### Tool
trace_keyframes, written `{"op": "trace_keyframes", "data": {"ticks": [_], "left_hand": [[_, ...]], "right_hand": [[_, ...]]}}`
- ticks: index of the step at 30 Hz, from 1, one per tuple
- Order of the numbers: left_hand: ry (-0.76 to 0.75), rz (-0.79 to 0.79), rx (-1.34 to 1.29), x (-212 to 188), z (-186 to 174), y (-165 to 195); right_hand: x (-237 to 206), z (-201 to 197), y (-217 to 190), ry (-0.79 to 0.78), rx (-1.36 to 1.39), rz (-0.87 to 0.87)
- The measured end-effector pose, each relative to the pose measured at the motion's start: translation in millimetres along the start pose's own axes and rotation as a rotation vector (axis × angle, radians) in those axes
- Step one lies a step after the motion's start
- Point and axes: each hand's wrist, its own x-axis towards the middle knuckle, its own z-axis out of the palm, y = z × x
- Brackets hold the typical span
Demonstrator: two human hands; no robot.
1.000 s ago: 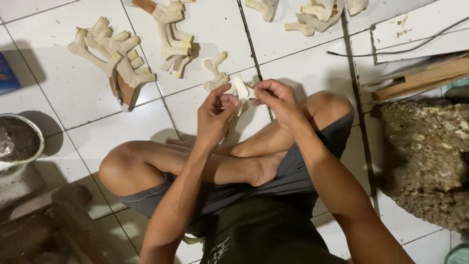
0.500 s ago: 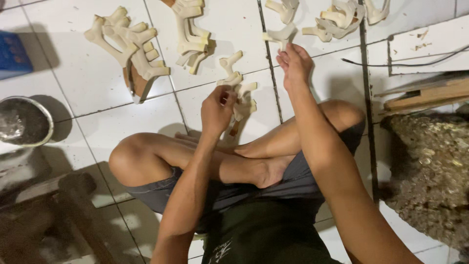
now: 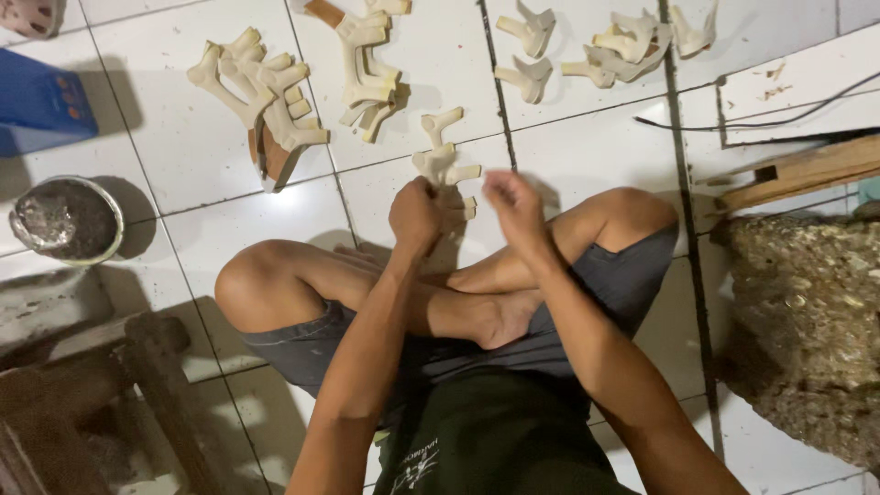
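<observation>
Pale carved wooden pieces, forked and slingshot-like in shape, lie in groups across the white tiled floor [image 3: 183, 220]. The person sits cross-legged on it, both arms extended forward over the knees.

Left hand [image 3: 415, 213]: its grip is closed around one forked wooden piece [image 3: 444, 166], which rises above the knuckles with its prongs pointing away from the body. A further pale piece shows just beside the hand on the right; whether it is held or lying on the tiles cannot be told.

Right hand [image 3: 513, 203]: blurred, raised just beside the left and apart from the piece. Its fingers appear loosely curled and no object is seen in them; the exact state of the grip cannot be told.

Surroundings: a heap of similar pieces [image 3: 261, 96] at upper left, a second cluster [image 3: 367, 64] near the top centre, a third scatter [image 3: 605, 41] at upper right. A round bowl with dark contents [image 3: 66, 220] sits well to the left, a blue box [image 3: 41, 101] beyond it. A timber plank [image 3: 797, 174] and a rough mottled mass [image 3: 807, 321] lie to the right, with a thin cable [image 3: 779, 115] crossing the tiles.

Assessment: the step in hand appears to be hand-finishing or checking a single piece held in the left hand. The next move would call for the right hand to return to the piece, with the left keeping it steady and turned to expose the surface concerned.
</observation>
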Motion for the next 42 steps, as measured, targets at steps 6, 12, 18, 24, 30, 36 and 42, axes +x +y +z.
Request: {"op": "trace_keyframes", "data": {"ticks": [6,12,18,24,30,36,42], "left_hand": [[-0.313,-0.543,-1.224,-5.8,-26.4,-1.3],[-0.404,-0.480,-1.255,-24.8,-23.5,18.1],[-0.520,-0.357,-0.801,-15.3,-6.1,22.8],[-0.609,-0.381,-1.247,-26.8,5.0,22.0],[-0.350,-0.425,-0.600,-31.7,-12.3,23.5],[-0.011,0.304,-0.386,-60.2,-52.7,71.2],[-0.217,-0.041,-1.291,-68.0,-90.9,117.3]], "right_hand": [[-62.2,-13.9,-50.4,-0.181,-0.557,-0.614],[-80.8,-12.0,-86.8,-0.235,-0.169,-0.639],[-68.9,-30.5,-81.8,0.190,0.246,-0.143],[-53.8,-57.7,-63.5,0.097,0.834,0.028],[-45.2,-78.3,-74.2,0.171,0.919,-0.071],[-46.0,-102.5,-94.3,0.109,1.034,0.080],[-62.0,-59.7,-80.8,-0.064,1.154,0.232]]}}
